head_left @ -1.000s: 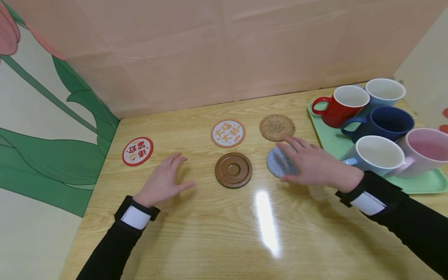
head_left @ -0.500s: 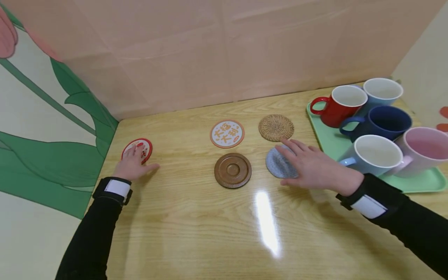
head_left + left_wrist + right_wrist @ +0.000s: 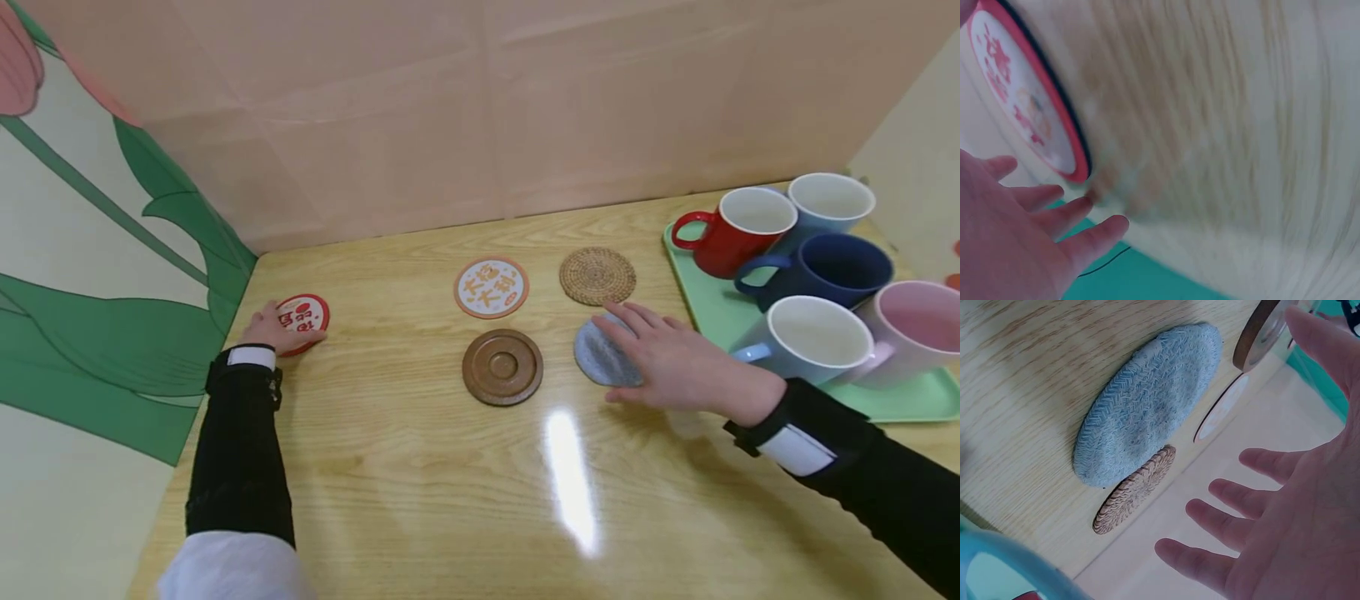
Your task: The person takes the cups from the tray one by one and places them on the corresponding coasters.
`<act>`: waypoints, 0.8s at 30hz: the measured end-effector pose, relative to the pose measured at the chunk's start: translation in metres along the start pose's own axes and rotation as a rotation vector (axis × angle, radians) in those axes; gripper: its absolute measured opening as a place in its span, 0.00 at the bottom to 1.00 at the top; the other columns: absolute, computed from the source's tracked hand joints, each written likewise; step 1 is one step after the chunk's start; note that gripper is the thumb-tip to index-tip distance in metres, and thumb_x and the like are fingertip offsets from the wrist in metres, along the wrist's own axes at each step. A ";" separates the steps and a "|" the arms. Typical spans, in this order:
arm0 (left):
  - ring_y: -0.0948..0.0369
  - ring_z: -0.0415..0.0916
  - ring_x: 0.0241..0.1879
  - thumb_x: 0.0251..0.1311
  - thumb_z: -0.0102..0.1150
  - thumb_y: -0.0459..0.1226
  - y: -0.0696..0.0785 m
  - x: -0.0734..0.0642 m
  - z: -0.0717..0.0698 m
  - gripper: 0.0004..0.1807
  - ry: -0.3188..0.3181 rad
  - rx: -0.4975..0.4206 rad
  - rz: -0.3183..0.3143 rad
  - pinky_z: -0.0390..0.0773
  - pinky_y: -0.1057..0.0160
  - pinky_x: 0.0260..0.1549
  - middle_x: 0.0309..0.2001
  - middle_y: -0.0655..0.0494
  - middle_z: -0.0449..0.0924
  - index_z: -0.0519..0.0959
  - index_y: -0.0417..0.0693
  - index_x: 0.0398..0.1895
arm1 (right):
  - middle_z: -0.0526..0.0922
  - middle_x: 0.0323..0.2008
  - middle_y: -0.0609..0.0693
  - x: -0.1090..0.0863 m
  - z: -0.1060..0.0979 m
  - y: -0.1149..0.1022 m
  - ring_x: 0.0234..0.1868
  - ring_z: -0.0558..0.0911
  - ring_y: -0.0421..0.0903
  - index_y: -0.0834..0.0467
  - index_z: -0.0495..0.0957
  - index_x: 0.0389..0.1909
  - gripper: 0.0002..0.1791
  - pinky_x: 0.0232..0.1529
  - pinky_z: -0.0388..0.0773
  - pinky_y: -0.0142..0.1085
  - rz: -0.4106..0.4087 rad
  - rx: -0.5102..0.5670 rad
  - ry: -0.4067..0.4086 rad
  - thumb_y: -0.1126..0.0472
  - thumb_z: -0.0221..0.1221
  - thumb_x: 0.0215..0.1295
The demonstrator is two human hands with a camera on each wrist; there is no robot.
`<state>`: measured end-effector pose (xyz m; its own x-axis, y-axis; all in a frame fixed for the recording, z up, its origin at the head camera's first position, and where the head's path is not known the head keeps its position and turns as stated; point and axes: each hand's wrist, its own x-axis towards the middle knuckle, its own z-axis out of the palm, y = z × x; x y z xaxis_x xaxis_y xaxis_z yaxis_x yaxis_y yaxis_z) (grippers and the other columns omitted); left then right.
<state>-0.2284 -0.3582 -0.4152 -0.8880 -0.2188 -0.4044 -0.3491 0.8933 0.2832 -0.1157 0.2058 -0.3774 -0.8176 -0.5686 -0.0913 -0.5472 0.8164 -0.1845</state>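
Observation:
At the table's left side, my left hand (image 3: 268, 332) reaches round a round coaster with a red rim (image 3: 306, 318). Its thumb lies by the near right edge and its fingers are on the left side. In the left wrist view the fingers (image 3: 1063, 215) are spread beside the coaster's rim, while the thumb shows only at the corner. My right hand (image 3: 671, 364) hovers with spread fingers over a blue-grey woven coaster (image 3: 600, 354), partly covering it. The right wrist view has the palm (image 3: 1304, 537) apart from that coaster, with nothing in it.
A brown wooden coaster (image 3: 502, 367), a white coaster with orange print (image 3: 491, 287) and a rattan coaster (image 3: 597, 276) lie mid-table. To the right, a green tray (image 3: 705, 292) bears several mugs, among them a red mug (image 3: 731, 242) and a navy mug (image 3: 817, 271).
My left hand has moved left from the bare table to the red-rimmed coaster, first over its face, then to its left edge. The right hand has stayed over the blue-grey coaster.

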 end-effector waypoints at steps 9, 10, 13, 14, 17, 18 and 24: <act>0.29 0.46 0.73 0.56 0.67 0.58 0.006 -0.004 0.001 0.66 0.030 -0.045 -0.014 0.56 0.34 0.69 0.74 0.20 0.43 0.33 0.36 0.80 | 0.59 0.74 0.68 -0.001 0.000 0.000 0.72 0.62 0.69 0.62 0.59 0.76 0.54 0.61 0.67 0.68 -0.014 0.025 0.008 0.39 0.71 0.57; 0.29 0.47 0.73 0.56 0.67 0.58 0.007 -0.005 0.001 0.66 0.034 -0.039 -0.018 0.56 0.34 0.69 0.74 0.20 0.44 0.34 0.36 0.80 | 0.59 0.75 0.68 -0.001 0.000 0.000 0.72 0.62 0.69 0.61 0.59 0.76 0.54 0.61 0.67 0.68 -0.014 0.030 0.004 0.39 0.71 0.58; 0.29 0.48 0.72 0.57 0.66 0.57 0.010 -0.008 0.001 0.64 0.044 -0.026 -0.029 0.57 0.34 0.68 0.73 0.19 0.46 0.36 0.36 0.80 | 0.59 0.74 0.68 -0.001 0.000 0.000 0.72 0.62 0.69 0.62 0.58 0.76 0.54 0.61 0.68 0.67 -0.017 0.047 0.004 0.39 0.72 0.57; 0.29 0.49 0.72 0.56 0.66 0.57 0.011 -0.008 0.001 0.63 0.047 -0.023 -0.028 0.57 0.34 0.68 0.73 0.19 0.47 0.37 0.35 0.80 | 0.59 0.74 0.68 -0.002 0.000 0.000 0.72 0.63 0.69 0.62 0.58 0.76 0.54 0.61 0.68 0.67 -0.017 0.051 0.005 0.39 0.72 0.57; 0.28 0.50 0.71 0.56 0.67 0.57 0.013 -0.011 0.000 0.63 0.058 -0.027 -0.015 0.58 0.34 0.67 0.72 0.19 0.48 0.39 0.35 0.79 | 0.60 0.74 0.69 -0.003 0.000 0.000 0.71 0.63 0.69 0.62 0.58 0.76 0.54 0.61 0.69 0.66 -0.019 0.055 0.012 0.40 0.72 0.57; 0.28 0.50 0.70 0.56 0.68 0.56 0.014 -0.011 0.000 0.63 0.062 -0.031 -0.009 0.59 0.34 0.67 0.71 0.19 0.48 0.39 0.34 0.79 | 0.60 0.74 0.69 -0.003 0.000 0.000 0.71 0.63 0.69 0.62 0.58 0.76 0.54 0.61 0.69 0.66 -0.020 0.054 0.015 0.40 0.72 0.57; 0.28 0.52 0.69 0.55 0.69 0.58 0.012 -0.009 0.002 0.63 0.071 -0.043 0.001 0.60 0.33 0.66 0.70 0.19 0.50 0.41 0.35 0.79 | 0.61 0.73 0.69 -0.005 -0.001 0.000 0.71 0.65 0.69 0.63 0.57 0.76 0.54 0.61 0.69 0.65 -0.026 0.043 0.031 0.40 0.72 0.57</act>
<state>-0.2237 -0.3449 -0.4096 -0.9067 -0.2465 -0.3423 -0.3595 0.8761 0.3212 -0.1117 0.2086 -0.3764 -0.8087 -0.5855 -0.0560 -0.5605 0.7961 -0.2283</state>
